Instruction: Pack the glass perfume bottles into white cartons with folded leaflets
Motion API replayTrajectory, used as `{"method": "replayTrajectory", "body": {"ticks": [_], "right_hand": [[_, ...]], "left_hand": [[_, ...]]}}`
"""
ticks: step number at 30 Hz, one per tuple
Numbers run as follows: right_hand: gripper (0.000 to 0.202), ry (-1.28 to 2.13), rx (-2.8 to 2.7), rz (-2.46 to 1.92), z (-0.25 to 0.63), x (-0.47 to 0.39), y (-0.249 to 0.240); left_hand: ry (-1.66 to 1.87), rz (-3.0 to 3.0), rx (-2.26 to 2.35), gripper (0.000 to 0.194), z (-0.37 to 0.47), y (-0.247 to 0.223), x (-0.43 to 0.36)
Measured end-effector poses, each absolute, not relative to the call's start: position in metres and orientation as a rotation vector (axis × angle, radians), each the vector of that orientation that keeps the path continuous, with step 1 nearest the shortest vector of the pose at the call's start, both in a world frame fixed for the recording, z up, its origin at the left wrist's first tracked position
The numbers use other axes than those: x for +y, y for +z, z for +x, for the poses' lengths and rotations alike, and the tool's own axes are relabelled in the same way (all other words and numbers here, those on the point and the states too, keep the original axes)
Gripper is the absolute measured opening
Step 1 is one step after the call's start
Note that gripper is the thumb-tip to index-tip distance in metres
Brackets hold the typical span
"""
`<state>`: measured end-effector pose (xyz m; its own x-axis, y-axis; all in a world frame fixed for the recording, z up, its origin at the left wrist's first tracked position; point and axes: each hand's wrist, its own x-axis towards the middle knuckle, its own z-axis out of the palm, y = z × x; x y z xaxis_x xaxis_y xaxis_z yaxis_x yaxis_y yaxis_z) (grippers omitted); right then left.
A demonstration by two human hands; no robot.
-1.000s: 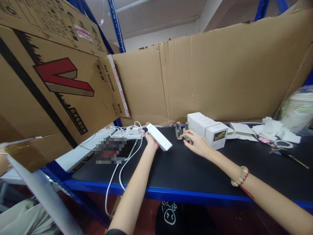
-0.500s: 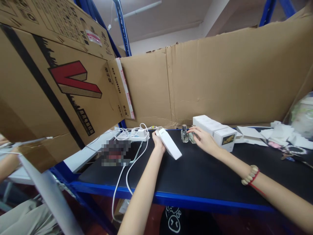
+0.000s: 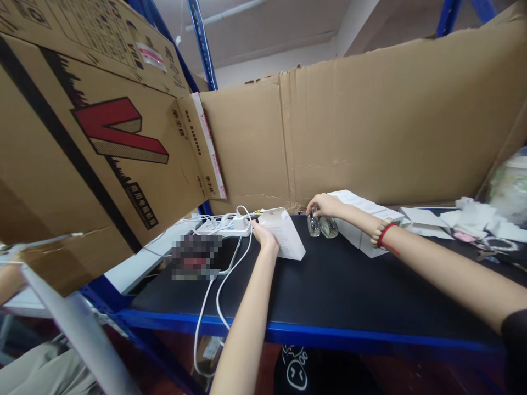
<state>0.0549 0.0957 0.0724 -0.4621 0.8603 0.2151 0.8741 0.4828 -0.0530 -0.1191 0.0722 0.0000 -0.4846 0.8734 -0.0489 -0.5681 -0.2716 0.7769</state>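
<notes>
My left hand (image 3: 265, 238) is closed around a small white carton (image 3: 290, 240), which it holds tilted above the black tabletop. The carton's upper end appears to stand open. Farther right, my right hand (image 3: 325, 205) reaches to the back of the table, fingers pinched at the top of a small clear perfume bottle (image 3: 313, 227). A second glass perfume bottle (image 3: 329, 227) stands just right of it, under the hand. The fingers and hand hide the bottle tops. A row of white boxes (image 3: 362, 233) stands beyond my right forearm, which partly covers it.
Crumpled white paper (image 3: 473, 216) and a bracelet (image 3: 500, 244) lie at the right. A power strip (image 3: 236, 225) with white cables stands left of the carton. A large cardboard box (image 3: 123, 181) juts in at left, and a cardboard wall (image 3: 370, 126) closes the back.
My right hand has moved left from the right bottle to the top of the left one. The carton has turned in my left hand, showing more of its broad side.
</notes>
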Motion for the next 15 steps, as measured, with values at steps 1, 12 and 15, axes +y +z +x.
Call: {"method": "replayTrajectory", "body": {"ticks": [1, 12, 15], "right_hand": [[0.024, -0.109, -2.514, -1.506, 0.055, 0.096, 0.072], [0.020, -0.307, -2.514, -1.561, 0.044, 0.101, 0.073], [0.021, -0.319, -2.518, -1.564, 0.043, 0.100, 0.073]], "left_hand": [[1.922, 0.458, 0.983, 0.030, -0.119, 0.002, 0.071], [2.024, 0.404, 1.375, 0.034, -0.119, 0.006, 0.061], [2.004, 0.617, 1.401, 0.039, -0.113, 0.011, 0.055]]}}
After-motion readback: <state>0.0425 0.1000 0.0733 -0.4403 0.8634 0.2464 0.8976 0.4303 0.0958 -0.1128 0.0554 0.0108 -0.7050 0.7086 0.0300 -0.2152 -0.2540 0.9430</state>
